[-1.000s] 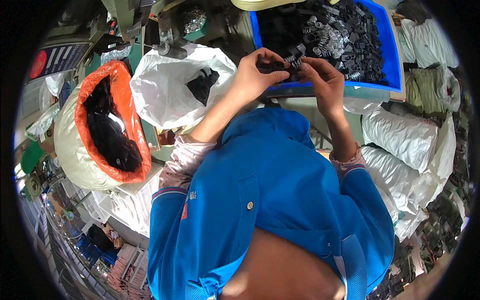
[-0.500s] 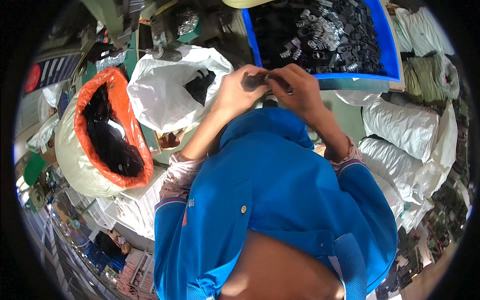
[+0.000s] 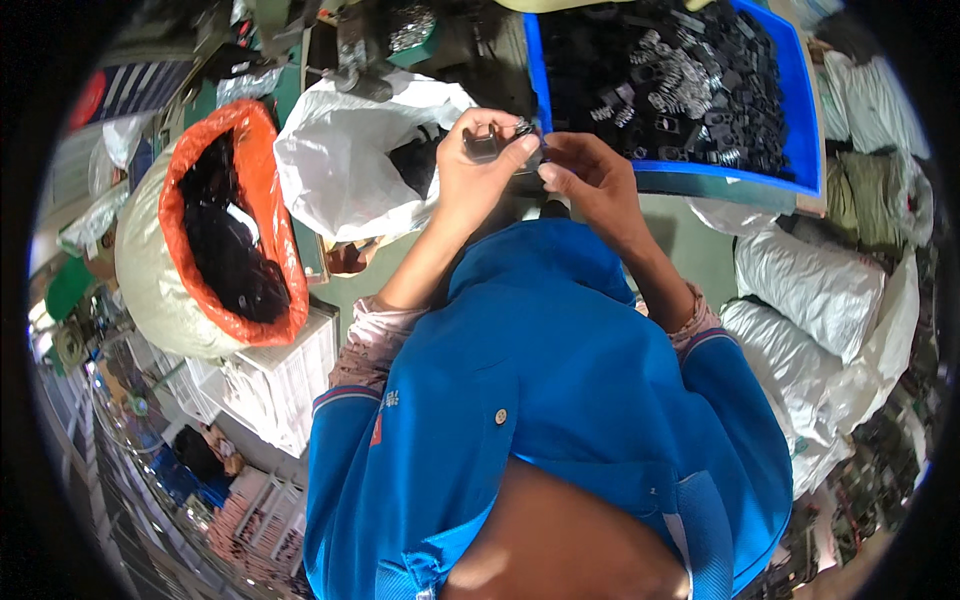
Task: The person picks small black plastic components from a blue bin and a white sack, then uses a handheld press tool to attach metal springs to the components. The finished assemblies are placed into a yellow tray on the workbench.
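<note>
My left hand (image 3: pixel 470 178) is closed around a small black plastic part (image 3: pixel 482 146), its thumb pressing along the near side. A shiny coil spring (image 3: pixel 523 128) shows at the right end of that part, by the fingertips. Close on the right, my right hand (image 3: pixel 598 182) has its fingers bent and thumb and forefinger drawn together beside the spring end. Whatever those fingertips hold is too small and dark to name. Just beyond and to the right lies a blue tray (image 3: pixel 700 180) of black plastic parts (image 3: pixel 735 95) and a heap of metal springs (image 3: pixel 685 85).
A white sack (image 3: pixel 325 165) with black pieces inside stands left of my hands. Farther left is an orange-lined sack (image 3: pixel 285 240) of black pieces. A green container (image 3: pixel 412 45) of small metal parts sits at the back. Stuffed white sacks (image 3: pixel 800 280) lie on the right.
Both hands have shifted slightly in the view, and the black part in my left hand has turned so the spring shows. My right hand has drawn a little apart from it.
</note>
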`<control>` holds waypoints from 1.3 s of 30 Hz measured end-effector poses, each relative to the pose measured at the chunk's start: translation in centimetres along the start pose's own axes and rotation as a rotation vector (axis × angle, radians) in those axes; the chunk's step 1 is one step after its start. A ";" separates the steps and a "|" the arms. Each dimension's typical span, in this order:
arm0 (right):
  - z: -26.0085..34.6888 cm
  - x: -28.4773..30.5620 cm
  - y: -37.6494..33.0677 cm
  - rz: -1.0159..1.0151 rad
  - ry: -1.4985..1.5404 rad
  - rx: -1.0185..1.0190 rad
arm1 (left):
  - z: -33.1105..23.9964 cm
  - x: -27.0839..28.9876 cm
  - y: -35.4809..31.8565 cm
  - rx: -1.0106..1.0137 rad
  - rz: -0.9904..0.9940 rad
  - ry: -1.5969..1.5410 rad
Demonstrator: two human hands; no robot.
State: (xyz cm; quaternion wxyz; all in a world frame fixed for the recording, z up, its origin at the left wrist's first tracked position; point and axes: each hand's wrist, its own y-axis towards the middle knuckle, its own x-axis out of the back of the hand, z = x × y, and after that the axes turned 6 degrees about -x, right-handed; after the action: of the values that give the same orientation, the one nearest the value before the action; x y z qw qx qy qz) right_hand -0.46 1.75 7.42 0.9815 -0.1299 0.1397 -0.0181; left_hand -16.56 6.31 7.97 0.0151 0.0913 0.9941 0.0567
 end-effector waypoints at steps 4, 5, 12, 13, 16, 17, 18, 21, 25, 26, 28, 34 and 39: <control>0.2 -0.5 1.0 0.055 0.067 -0.085 | -0.2 1.4 0.1 0.127 -0.006 -0.357; 0.5 -0.5 1.5 0.064 0.078 -0.116 | 0.0 2.0 0.4 0.016 0.007 -0.212; 1.3 -0.9 4.7 0.202 0.086 -0.132 | -1.3 5.1 1.0 -0.269 -0.035 0.296; 1.3 -1.2 5.0 0.230 0.060 -0.101 | -1.3 5.3 0.8 -0.233 -0.052 0.274; 1.9 -2.0 5.2 0.235 -0.188 0.042 | -1.6 5.6 0.3 -0.064 -0.086 0.180; 2.0 -2.2 5.3 0.236 -0.256 0.075 | -1.7 5.7 0.4 -0.017 -0.096 0.110; 2.0 -2.3 5.5 0.240 -0.271 0.067 | -1.7 5.8 0.4 0.028 -0.105 0.039; 1.9 -2.3 6.6 0.248 -0.241 0.021 | -0.8 6.2 0.8 0.113 -0.126 -0.176; 1.9 -2.1 7.8 0.248 0.042 -0.120 | 0.1 6.0 1.2 0.148 -0.189 -0.426; 2.0 -2.1 8.0 0.241 0.120 -0.157 | 0.0 6.5 1.2 0.214 -0.195 -0.413; 2.4 -1.3 8.5 0.258 0.180 -0.176 | -0.2 8.0 1.0 0.397 -0.125 -0.323; 4.8 -0.7 9.4 0.313 0.101 -0.108 | -1.4 7.4 -0.6 0.425 0.122 -0.670; 5.9 -0.8 9.7 0.371 -0.096 -0.047 | -2.0 5.7 -1.2 0.386 0.204 -0.436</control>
State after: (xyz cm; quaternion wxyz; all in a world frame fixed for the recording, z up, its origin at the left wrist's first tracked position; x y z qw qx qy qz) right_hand 0.40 12.70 10.58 0.9703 -0.1254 0.1146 0.1724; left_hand -22.45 5.97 9.66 0.2047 0.2019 0.9455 -0.1530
